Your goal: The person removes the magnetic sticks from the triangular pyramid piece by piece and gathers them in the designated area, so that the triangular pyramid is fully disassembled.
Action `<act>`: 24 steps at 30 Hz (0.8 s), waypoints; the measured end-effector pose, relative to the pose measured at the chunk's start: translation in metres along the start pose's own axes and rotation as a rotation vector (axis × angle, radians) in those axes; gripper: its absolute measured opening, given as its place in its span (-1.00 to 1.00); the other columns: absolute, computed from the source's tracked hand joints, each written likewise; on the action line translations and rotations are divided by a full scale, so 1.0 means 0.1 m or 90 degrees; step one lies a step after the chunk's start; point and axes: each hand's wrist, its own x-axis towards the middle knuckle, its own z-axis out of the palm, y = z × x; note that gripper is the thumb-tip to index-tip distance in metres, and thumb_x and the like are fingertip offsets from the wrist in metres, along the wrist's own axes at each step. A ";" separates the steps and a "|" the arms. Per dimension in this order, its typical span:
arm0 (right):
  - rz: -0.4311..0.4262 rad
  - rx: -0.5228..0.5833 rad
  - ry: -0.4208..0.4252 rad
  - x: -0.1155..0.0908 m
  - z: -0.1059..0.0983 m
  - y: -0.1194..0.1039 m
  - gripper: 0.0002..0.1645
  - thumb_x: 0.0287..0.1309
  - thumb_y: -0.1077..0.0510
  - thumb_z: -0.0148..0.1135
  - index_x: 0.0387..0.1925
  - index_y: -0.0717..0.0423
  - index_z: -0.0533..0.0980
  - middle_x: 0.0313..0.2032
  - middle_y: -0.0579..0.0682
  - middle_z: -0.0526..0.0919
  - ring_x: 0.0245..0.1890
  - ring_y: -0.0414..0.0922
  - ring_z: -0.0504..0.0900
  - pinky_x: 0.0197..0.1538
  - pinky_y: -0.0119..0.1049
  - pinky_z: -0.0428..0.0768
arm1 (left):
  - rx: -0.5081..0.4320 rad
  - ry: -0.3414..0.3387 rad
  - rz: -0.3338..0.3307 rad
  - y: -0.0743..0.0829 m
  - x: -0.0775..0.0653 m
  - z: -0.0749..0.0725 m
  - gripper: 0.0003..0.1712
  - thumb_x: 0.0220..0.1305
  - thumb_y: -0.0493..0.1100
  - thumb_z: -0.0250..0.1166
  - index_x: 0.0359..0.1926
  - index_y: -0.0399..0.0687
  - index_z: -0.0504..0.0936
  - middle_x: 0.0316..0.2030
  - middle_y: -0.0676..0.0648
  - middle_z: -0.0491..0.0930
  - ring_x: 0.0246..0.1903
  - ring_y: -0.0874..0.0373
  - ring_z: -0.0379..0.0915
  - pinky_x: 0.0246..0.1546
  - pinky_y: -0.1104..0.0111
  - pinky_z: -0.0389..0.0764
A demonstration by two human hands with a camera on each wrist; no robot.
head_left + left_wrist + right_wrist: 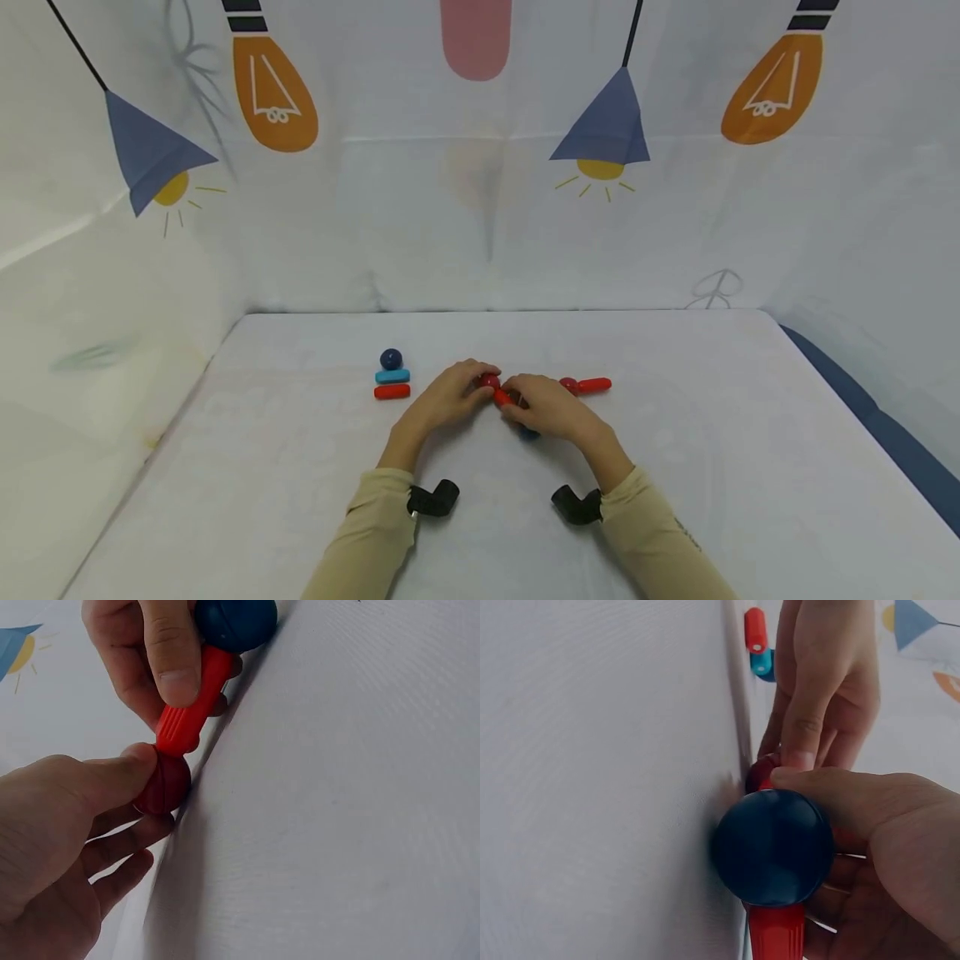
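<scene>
My left hand (448,397) pinches a dark red ball (166,784) between thumb and fingers, just over the white table. My right hand (551,407) grips a ribbed red rod (184,720) whose end meets that ball. At the rod's other end sits a dark blue ball (772,847), mostly covered by the right hand in the head view. From the blue ball a second red rod (777,934) extends in the right wrist view. Beyond the right hand, another dark red ball (569,385) shows with a red rod (595,385) pointing right.
Left of the hands on the white table (300,467) lie a loose dark blue ball (391,359), a light blue rod (392,376) and a red rod (392,391), lined up. A white cloth wall (420,233) with printed lamps stands behind the table.
</scene>
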 end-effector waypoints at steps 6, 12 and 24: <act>-0.005 -0.004 -0.002 0.02 0.00 0.02 -0.69 0.20 0.13 0.22 -0.04 0.17 0.52 -0.40 -0.12 0.54 -0.46 -0.26 0.45 -0.39 -0.43 0.44 | 0.021 0.013 -0.010 -0.01 0.04 0.03 -0.63 0.30 -0.19 0.20 0.11 -0.14 0.52 -0.09 -0.11 0.60 -0.10 0.09 0.48 0.03 0.21 0.51; -0.005 -0.017 0.004 0.01 -0.02 0.08 -0.65 0.18 0.15 0.23 -0.01 0.20 0.51 -0.36 -0.11 0.56 -0.42 -0.26 0.47 -0.32 -0.40 0.46 | 0.041 0.044 -0.012 0.04 0.12 0.08 -0.65 0.28 -0.22 0.22 0.07 -0.20 0.53 -0.09 -0.16 0.61 -0.07 0.01 0.50 0.03 0.18 0.51; 0.017 0.002 -0.016 0.01 -0.04 0.10 -0.63 0.14 0.10 0.28 -0.01 0.13 0.55 -0.29 -0.12 0.60 -0.35 -0.25 0.50 -0.28 -0.38 0.50 | 0.058 0.245 -0.157 0.03 0.11 -0.06 -0.59 0.25 -0.19 0.26 0.13 -0.06 0.51 0.01 -0.13 0.54 -0.04 0.02 0.42 0.01 0.23 0.55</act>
